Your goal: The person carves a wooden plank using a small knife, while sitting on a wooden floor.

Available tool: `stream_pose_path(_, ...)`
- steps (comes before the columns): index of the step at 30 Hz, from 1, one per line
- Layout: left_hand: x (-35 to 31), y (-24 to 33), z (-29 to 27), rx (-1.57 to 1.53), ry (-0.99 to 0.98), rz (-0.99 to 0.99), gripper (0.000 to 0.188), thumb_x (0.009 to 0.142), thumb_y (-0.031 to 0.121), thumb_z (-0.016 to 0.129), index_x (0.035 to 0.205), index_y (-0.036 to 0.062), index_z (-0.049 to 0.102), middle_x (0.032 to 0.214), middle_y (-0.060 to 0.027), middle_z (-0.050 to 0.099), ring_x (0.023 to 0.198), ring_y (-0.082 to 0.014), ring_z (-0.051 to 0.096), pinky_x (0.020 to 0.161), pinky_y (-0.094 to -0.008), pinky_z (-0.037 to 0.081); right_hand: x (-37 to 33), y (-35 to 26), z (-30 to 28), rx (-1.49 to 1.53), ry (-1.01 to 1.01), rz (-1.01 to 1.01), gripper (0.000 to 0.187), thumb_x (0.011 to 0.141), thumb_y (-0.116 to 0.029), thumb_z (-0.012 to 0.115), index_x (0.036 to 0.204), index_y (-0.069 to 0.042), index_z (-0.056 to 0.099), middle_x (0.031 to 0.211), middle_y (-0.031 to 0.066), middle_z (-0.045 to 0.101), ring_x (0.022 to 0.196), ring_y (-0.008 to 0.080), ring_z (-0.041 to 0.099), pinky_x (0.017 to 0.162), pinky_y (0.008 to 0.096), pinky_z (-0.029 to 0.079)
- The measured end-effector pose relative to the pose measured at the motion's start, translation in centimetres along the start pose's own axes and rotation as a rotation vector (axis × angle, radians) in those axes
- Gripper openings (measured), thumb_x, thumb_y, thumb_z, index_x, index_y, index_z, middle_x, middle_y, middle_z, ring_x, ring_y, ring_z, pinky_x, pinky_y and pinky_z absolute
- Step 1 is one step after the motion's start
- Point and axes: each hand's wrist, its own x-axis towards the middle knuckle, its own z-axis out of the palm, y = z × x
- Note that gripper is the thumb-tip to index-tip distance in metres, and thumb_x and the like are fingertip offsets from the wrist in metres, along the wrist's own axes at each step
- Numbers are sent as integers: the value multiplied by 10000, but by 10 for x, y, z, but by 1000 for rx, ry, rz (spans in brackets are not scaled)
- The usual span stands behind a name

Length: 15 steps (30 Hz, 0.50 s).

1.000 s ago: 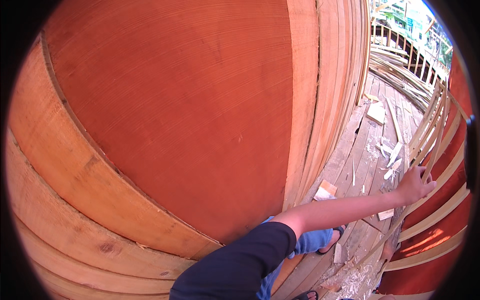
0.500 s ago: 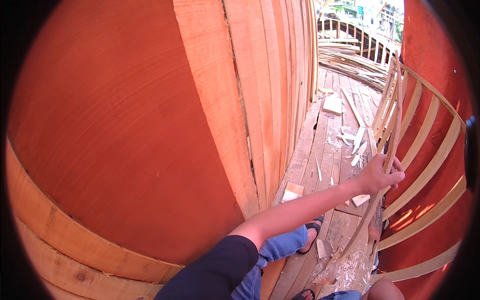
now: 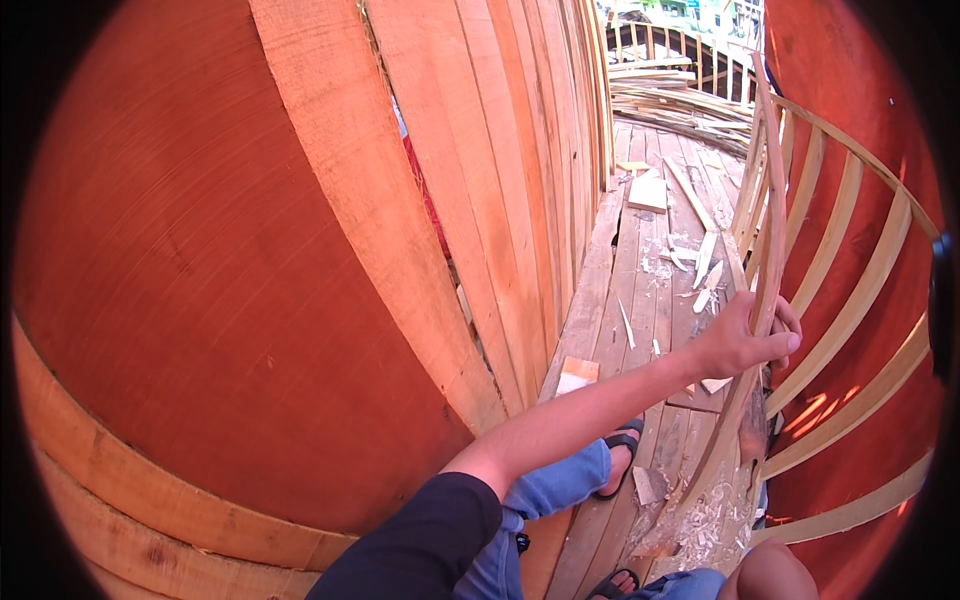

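Where one red panel (image 3: 190,260) ends at left, planks (image 3: 448,130) have one gap (image 3: 426,195), now baring a red sliver, dark half a second ago. Two sandals (image 3: 627,427) stand on the floor (image 3: 600,480). My left hand (image 3: 750,335) still grasps one long strip (image 3: 776,215), leaning before curved ribs (image 3: 866,285). My right hand's state I cannot tell.

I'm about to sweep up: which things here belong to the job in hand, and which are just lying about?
In the job:
wooden strip, gripped by the left hand

Apparently lying about:
shavings
pale scraps
flat wood block
pile of strips (perhaps spare)
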Motion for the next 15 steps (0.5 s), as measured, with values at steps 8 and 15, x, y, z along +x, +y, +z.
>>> stream_pose_path(8,-5,2,0,2,1,11,262,834,209,681,920,-23,593,695,-62,638,658,-114,640,615,-252,513,-2,-12,0,-33,-58,-25,502,892,-409,474,1103,33,587,1178,270,547,1061,361,541,828,472,445)
stream_pose_path(15,2,4,-8,2,-30,-2,249,844,179,660,962,-33,602,722,-82,652,688,-128,644,660,-265,517,-32,-90,-39,-117,-270,-443,519,890,-414,471,1111,41,586,1196,285,542,1080,374,537,839,484,444)
